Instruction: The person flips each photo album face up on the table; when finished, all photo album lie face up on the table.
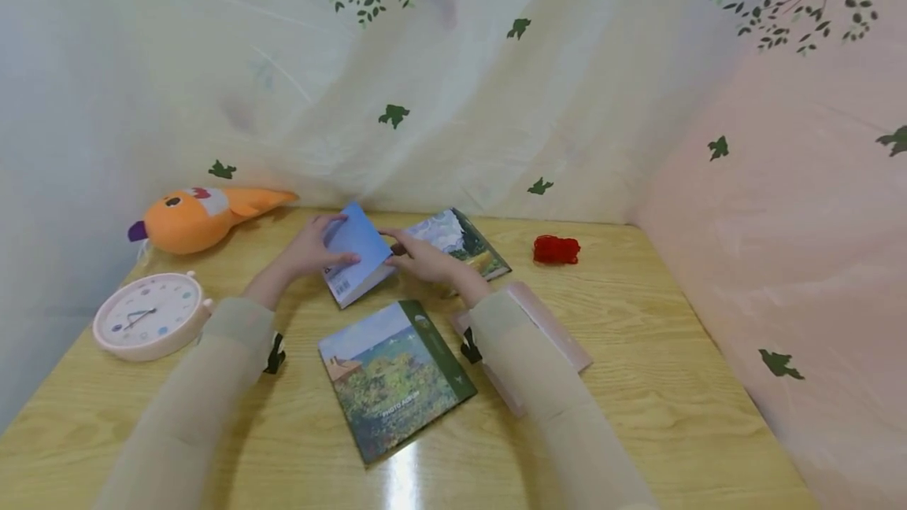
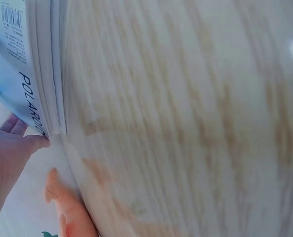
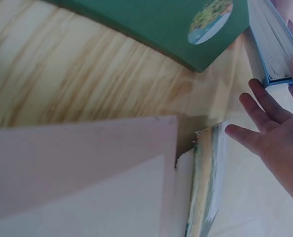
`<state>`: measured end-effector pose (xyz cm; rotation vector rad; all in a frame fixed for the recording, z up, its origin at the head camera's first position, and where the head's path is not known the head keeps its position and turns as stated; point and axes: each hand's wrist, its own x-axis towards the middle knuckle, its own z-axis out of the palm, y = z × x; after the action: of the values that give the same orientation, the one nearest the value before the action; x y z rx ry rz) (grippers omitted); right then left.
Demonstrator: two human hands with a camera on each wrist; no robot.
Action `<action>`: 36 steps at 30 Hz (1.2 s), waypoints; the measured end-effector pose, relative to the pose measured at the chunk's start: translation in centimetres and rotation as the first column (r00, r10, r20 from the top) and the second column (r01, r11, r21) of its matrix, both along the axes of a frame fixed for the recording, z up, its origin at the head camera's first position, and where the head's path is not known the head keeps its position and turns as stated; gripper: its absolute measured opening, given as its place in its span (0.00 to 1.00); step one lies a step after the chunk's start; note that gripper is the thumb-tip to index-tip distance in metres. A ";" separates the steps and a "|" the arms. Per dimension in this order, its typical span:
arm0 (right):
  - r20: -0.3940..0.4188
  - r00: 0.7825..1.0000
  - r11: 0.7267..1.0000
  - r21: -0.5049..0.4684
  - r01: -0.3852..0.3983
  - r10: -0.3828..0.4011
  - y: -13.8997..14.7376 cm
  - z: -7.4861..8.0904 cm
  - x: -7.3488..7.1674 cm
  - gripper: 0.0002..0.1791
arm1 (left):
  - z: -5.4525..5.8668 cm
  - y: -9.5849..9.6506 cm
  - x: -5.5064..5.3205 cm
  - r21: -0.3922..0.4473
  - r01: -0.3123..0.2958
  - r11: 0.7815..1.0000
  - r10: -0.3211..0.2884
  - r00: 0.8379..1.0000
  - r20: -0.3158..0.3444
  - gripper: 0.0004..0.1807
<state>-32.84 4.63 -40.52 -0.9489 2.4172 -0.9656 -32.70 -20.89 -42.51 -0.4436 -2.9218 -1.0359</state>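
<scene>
Lying at left, a round pink clock is followed by the left hand, by whose spread fingers and thumb a tilted blue Polaroid book is gripped behind the photo album; its right edge is pinched by the right hand, remaining fingers loosely extended.

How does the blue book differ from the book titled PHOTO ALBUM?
The blue book is tilted in the left hand; the photo album lies flat on the table. The blue book looks mostly plain; the photo album shows a garden painting and a green strip. Both are rectangular.
</scene>
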 end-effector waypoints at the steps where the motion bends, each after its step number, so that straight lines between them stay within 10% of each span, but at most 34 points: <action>1: -0.008 1.000 1.000 -0.011 0.002 -0.002 0.0 0.1 0.0 0.33 | 0.1 0.1 0.1 0.012 -0.007 1.000 0.007 1.000 0.002 0.52; 22: -0.076 0.996 0.986 -0.168 0.023 -0.036 -0.4 3.1 0.9 0.28 | 2.3 0.9 0.7 0.260 -0.030 0.965 0.053 0.995 -0.079 0.61; 36: -0.094 0.995 0.977 -0.215 0.005 -0.026 -1.4 3.5 1.8 0.28 | 4.0 0.5 2.5 0.449 -0.040 0.893 0.034 0.999 0.022 0.40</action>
<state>-31.03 3.28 -37.03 -1.0742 2.4380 -1.2336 -30.24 -20.42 -38.48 -0.3585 -2.5589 -1.6515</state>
